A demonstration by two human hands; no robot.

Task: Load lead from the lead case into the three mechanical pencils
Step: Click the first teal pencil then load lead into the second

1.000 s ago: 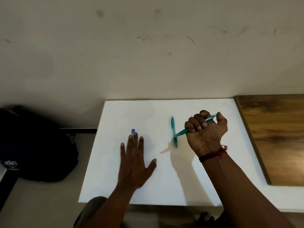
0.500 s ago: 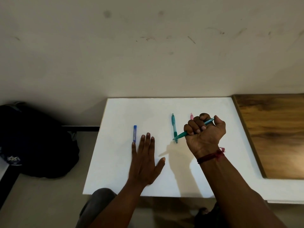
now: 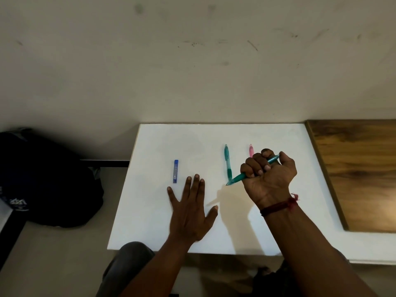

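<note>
While the right hand grips a pencil, the lead case, just past the flat left hand (nearer), points at the far edge of the table

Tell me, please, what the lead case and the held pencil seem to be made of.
Lead case: probably plastic, opaque blue with a pale label strip. Teal pencil in the right hand: likely plastic, upper barrel looking translucent, lower part darker, perhaps a rubbery grip.
</note>
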